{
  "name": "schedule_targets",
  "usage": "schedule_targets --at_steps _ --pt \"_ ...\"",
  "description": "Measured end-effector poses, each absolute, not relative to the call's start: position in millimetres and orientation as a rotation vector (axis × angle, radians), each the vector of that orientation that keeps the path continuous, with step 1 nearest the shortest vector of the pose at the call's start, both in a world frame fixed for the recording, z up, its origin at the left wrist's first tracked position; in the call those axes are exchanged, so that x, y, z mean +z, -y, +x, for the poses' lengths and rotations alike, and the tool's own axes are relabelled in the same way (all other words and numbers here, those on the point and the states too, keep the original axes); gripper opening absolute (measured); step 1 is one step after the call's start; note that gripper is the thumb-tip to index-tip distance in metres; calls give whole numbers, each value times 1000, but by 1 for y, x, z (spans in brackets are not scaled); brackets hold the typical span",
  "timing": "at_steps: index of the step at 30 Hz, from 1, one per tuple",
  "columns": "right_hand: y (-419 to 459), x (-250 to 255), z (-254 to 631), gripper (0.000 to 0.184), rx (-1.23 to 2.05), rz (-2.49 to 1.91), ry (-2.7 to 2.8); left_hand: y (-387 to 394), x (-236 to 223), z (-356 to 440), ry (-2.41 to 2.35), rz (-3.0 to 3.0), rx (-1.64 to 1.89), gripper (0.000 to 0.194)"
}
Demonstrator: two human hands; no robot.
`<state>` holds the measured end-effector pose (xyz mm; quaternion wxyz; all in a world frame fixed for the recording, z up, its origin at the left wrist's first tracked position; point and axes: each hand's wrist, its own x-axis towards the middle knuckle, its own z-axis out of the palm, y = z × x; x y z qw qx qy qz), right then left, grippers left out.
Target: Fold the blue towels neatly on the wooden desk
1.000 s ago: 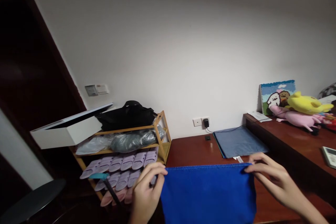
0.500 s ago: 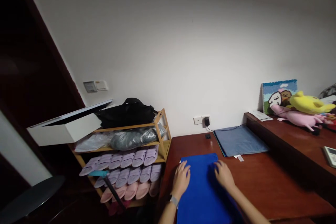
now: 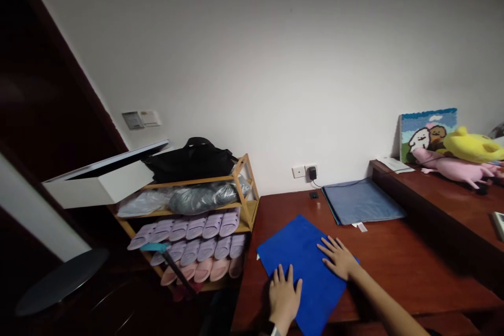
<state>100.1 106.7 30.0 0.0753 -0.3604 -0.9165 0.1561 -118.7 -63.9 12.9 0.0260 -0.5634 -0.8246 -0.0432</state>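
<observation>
A bright blue cloth (image 3: 305, 257) lies flat on the reddish-brown desk (image 3: 397, 268), turned at an angle to the desk's edges. My left hand (image 3: 283, 294) rests on its lower left part, palm down with the fingers spread. On the cloth's right side my right hand (image 3: 337, 258) also lies flat, fingers apart. A small white tag (image 3: 258, 256) sticks out at the cloth's left corner. Behind it, toward the wall, is a stack of folded grey-blue cloths (image 3: 362, 202) with a white label at its front edge.
Left of the desk stands a wooden rack (image 3: 247, 189) with several slippers (image 3: 200, 227), a black bag (image 3: 192, 160) and a white box (image 3: 98, 186). A plugged-in charger (image 3: 312, 172) trails a cord. Plush toys (image 3: 472, 147) lie on the raised right-hand surface (image 3: 452, 194).
The blue cloth has turned from lying straight to lying at an angle. My left hand has moved down toward me, and both hands have flattened out on the cloth.
</observation>
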Motion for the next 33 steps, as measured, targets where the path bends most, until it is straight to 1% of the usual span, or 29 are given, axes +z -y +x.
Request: schedule_targets --at_steps 2,5,7,10,13,17,19,23,27,33 --pt "-109 32 102 66 382 -1213 2688 68 17 -104 2540 -1768 -155 56" --pt "-83 12 99 66 229 -1497 2439 58 29 -104 2391 -1938 -305 53" --pt "-59 -9 98 69 207 -1638 2339 45 37 -116 2282 -2073 -360 54" --pt "-41 -28 100 75 235 -1752 2314 30 40 -138 2278 -2184 -306 58" --pt "-57 -22 108 73 294 -1684 2376 34 29 -142 2427 -2092 -233 60" --pt "-98 6 115 72 427 -1422 2574 61 1 -120 2571 -1830 -218 63" --pt "-111 14 114 71 477 -1369 2637 73 -8 -110 2586 -1790 -241 64" --pt "-108 6 106 69 462 -1500 2548 70 3 -104 2401 -1983 -367 60" --pt "-88 -13 105 74 409 -1582 2483 44 18 -104 2269 -2193 -378 59" --pt "-94 -11 107 72 387 -1613 2456 29 5 -101 2293 -2204 -332 64"
